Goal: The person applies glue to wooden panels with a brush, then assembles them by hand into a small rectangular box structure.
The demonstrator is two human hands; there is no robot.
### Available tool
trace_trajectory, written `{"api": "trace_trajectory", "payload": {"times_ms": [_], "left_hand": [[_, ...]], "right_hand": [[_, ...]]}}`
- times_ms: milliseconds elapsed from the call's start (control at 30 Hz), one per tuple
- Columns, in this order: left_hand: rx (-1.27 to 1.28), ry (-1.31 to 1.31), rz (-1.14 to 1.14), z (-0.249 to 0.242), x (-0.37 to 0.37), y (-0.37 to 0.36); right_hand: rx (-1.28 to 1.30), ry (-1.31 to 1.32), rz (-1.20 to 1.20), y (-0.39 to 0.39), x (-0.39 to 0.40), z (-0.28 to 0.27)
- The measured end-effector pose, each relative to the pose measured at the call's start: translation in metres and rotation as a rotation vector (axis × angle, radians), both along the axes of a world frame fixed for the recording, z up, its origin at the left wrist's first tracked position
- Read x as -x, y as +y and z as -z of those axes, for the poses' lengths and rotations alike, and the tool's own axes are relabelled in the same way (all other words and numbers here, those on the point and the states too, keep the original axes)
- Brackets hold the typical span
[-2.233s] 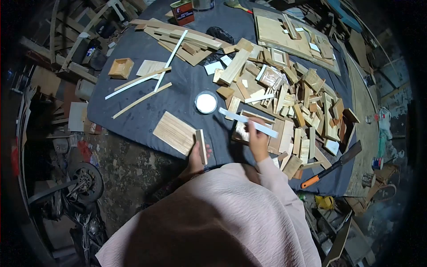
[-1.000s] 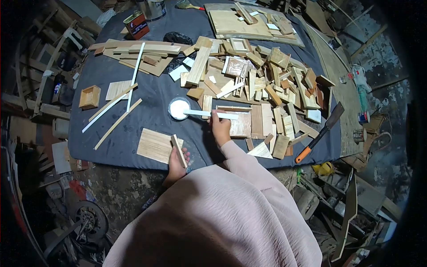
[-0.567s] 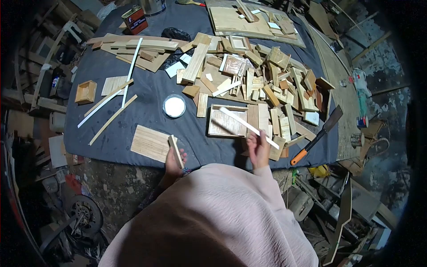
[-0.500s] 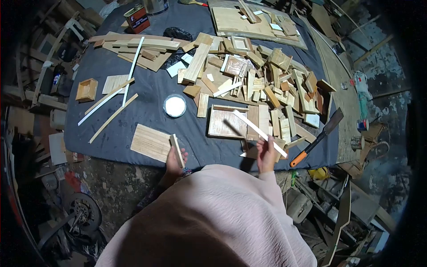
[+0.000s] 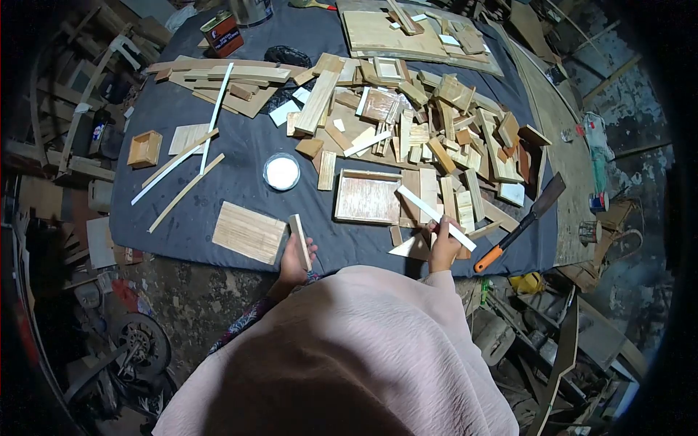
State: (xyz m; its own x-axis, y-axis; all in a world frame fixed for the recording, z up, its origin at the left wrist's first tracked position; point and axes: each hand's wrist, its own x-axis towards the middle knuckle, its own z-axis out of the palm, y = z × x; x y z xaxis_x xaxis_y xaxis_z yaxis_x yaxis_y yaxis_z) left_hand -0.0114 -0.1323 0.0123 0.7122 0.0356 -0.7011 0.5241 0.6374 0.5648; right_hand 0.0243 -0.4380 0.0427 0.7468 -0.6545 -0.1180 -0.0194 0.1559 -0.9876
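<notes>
My left hand [image 5: 294, 260] is closed around a short wooden block [image 5: 299, 241], held tilted at the table's front edge. Just left of it lies a flat rectangular wooden panel [image 5: 249, 231]. My right hand [image 5: 444, 248] grips a thin white strip [image 5: 422, 204] near its lower end; the strip slants up to the left over loose wood pieces. Between the hands and farther back sits a shallow wooden tray [image 5: 367, 198]. A round dish of white stuff [image 5: 281, 173] stands beyond the panel.
A big heap of wood offcuts [image 5: 436, 131] covers the table's middle and right. At right lies a long blade with an orange handle [image 5: 488, 258]. Long strips [image 5: 185, 192] and a small wooden box [image 5: 145, 149] lie at left, with a red can [image 5: 222, 33] behind.
My left hand has shifted slightly right with the block, now held more upright. The white strip's far end has moved right and down, away from over the tray.
</notes>
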Motion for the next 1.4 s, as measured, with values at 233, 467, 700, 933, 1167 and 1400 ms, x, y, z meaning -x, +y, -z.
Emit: {"api": "trace_trajectory", "payload": {"times_ms": [233, 467, 700, 933, 1167, 1400], "left_hand": [[0.009, 0.032, -0.024, 0.002, 0.003, -0.005], [0.012, 0.051, -0.036, 0.002, 0.000, -0.009], [0.016, 0.058, -0.010, 0.006, -0.001, -0.014], [0.058, 0.060, -0.023, 0.013, -0.003, -0.015], [0.053, 0.042, -0.014, 0.020, -0.003, -0.017], [0.051, 0.034, -0.019, 0.012, -0.005, -0.020]], "right_hand": [[0.107, 0.027, -0.107, -0.001, -0.012, 0.014], [0.266, 0.085, -0.199, -0.002, -0.016, 0.014], [0.458, 0.061, -0.284, 0.004, -0.017, -0.004], [0.536, 0.030, -0.310, 0.002, -0.023, -0.007], [0.729, -0.026, -0.334, 0.012, -0.035, -0.021], [0.727, 0.020, -0.380, 0.009, -0.039, -0.008]]}}
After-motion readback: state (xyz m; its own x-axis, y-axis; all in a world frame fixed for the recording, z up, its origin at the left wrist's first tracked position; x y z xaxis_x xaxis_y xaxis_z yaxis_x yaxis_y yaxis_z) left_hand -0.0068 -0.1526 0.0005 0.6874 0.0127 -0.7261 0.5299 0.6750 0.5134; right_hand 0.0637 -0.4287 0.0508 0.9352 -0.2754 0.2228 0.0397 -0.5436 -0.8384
